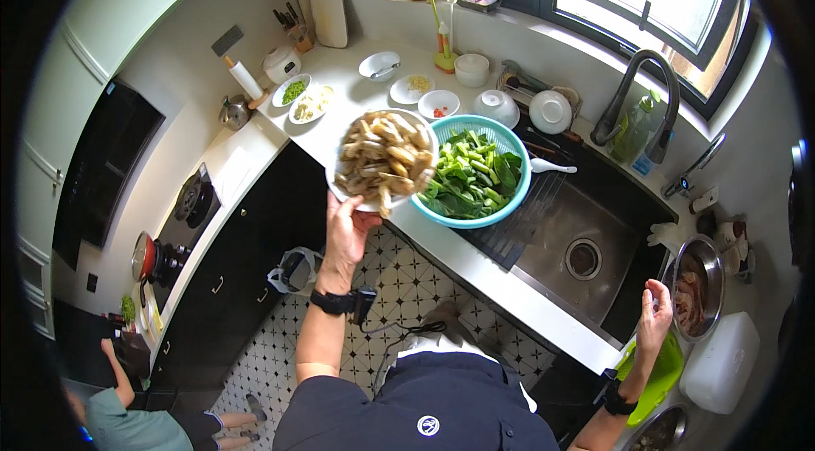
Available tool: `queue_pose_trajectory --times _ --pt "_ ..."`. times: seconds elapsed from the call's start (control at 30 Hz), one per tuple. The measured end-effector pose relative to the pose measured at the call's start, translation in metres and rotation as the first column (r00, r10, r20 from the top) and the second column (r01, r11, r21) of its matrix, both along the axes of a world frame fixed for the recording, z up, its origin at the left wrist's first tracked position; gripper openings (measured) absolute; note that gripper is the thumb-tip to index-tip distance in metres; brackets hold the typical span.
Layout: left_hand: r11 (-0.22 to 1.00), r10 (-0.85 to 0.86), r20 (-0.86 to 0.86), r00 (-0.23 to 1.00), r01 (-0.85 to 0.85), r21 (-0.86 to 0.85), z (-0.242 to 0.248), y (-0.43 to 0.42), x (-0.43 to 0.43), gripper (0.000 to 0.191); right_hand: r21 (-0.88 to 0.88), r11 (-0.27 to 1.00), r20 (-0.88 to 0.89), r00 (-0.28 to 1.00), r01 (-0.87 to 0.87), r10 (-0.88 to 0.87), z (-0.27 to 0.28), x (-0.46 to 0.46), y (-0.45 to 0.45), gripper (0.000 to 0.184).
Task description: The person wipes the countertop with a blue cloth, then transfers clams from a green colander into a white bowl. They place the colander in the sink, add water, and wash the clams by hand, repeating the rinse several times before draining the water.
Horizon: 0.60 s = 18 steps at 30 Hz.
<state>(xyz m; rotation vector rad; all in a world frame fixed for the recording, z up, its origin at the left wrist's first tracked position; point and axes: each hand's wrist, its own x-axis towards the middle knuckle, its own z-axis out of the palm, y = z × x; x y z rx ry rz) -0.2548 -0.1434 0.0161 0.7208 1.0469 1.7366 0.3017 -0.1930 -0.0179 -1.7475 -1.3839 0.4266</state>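
My left hand (349,228) grips the near edge of a white plate (335,190) and holds it up beside the counter. Grey-brown raw shrimp (385,155) are heaped on it, one hanging over the near rim. Just right of the plate, a turquoise colander (527,180) contains cut leafy greens (474,171). At the far right my right hand (654,317) is raised with bent fingers and nothing visible in it. It appears nearest to a steel bowl (716,272) of raw meat (691,298) and a lime-green basket (662,374).
The stainless sink (547,260) has a black roll-up rack (516,228) and a tall faucet (643,56). Small dishes of chopped ingredients, including chopped greens (294,92), stand behind the plate. Another person (137,413) is by the stove counter. A plastic bag (296,269) sits on the floor.
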Motion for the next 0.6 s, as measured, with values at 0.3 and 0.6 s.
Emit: queue_pose_trajectory --times 0.3,0.6 --pt "0.988 0.117 0.038 0.992 -0.121 0.099 -0.108 0.14 -0.17 0.05 -0.047 0.961 0.121 0.956 0.273 -0.266 -0.011 -0.074 0.004 0.019" --pt "0.984 0.16 -0.473 0.866 -0.099 0.151 -0.125 0.241 -0.127 0.039 0.049 0.836 0.433 0.743 0.546 -0.51 -0.036 -0.123 0.008 0.02"
